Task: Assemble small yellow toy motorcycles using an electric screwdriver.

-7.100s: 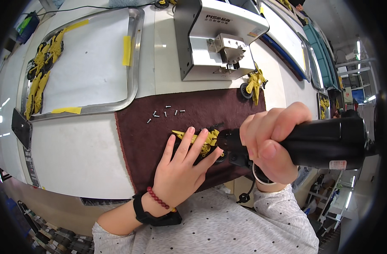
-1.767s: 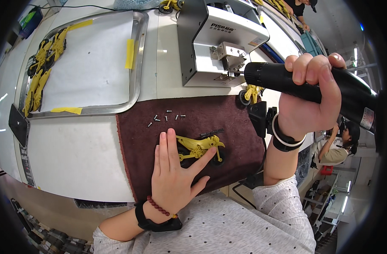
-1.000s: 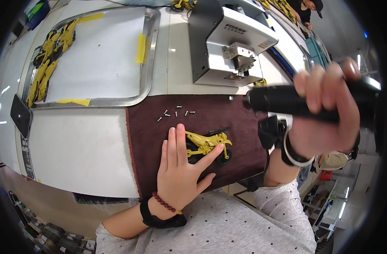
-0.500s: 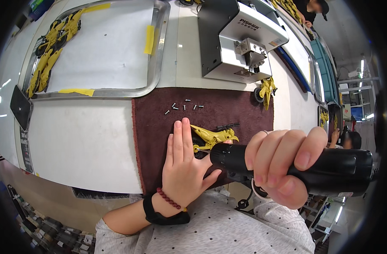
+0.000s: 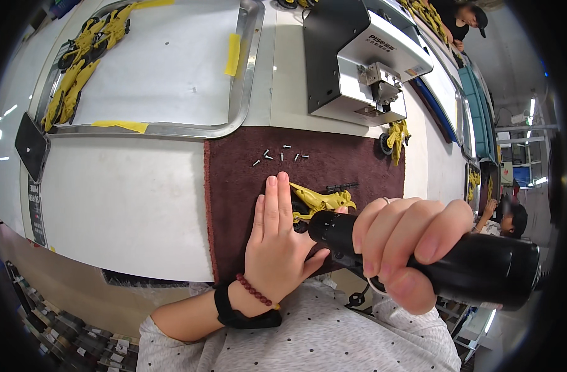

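My left hand [image 5: 276,248] lies with its fingers stretched out over a dark red cloth mat [image 5: 234,198], against the near-left side of a yellow toy motorcycle [image 5: 322,199]. Wrapped in my right hand [image 5: 413,245] is a black electric screwdriver [image 5: 491,270], its nose pointing left at the toy's near side. The bit and the spot it meets are hidden behind the nose and my hands. Just beyond my left fingertips lie several small silver screws [image 5: 282,157]. A thin black part [image 5: 341,186] rests behind the toy.
At the mat's far edge stands a grey and black screw feeder machine [image 5: 358,68], another yellow toy motorcycle [image 5: 395,139] beside it. A metal tray [image 5: 243,93] at far left holds more of them. A dark tablet-like device [image 5: 32,149] sits left. Two other people are at right.
The view has shifted a little, moving the scene slightly right. The screwdriver's rear end has tipped lower with my right hand. My left hand keeps its place by the toy.
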A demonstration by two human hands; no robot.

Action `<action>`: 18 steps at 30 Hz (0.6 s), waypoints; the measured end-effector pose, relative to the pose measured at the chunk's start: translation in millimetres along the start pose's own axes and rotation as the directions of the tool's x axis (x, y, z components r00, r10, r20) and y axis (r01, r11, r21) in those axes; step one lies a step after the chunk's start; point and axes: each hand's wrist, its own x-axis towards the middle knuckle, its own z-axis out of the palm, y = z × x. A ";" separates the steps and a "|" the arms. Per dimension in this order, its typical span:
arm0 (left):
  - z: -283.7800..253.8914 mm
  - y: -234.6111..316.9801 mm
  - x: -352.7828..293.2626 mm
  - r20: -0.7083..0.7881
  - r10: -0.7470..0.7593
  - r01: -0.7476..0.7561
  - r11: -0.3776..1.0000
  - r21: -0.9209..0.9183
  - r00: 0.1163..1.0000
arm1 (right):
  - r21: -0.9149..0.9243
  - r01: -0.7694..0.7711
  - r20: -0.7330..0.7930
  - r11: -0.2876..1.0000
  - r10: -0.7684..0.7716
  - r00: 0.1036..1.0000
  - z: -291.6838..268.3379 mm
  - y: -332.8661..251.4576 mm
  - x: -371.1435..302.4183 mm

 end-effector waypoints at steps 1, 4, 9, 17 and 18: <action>-0.8 -1.0 -0.7 0.016 -0.002 0.002 1.000 0.012 1.000 | 0.004 -0.002 0.004 1.000 0.002 1.000 0.1 0.9 0.3; -0.9 -1.4 -0.8 0.021 -0.006 0.006 1.000 0.008 1.000 | -0.009 -0.015 0.047 1.000 0.015 0.999 1.4 0.7 3.3; -3.9 2.0 1.3 0.024 0.004 -0.004 1.000 0.010 1.000 | -0.056 0.039 0.027 0.998 -0.038 0.999 4.3 -1.7 4.3; -5.0 1.8 2.0 0.034 0.014 -0.015 1.000 0.018 0.999 | -0.014 0.025 0.019 1.000 -0.024 1.000 9.1 1.8 4.2; -5.5 1.5 1.5 0.032 0.011 -0.012 1.000 0.021 0.999 | 0.073 -0.001 -0.079 0.997 0.006 0.997 10.7 3.2 2.1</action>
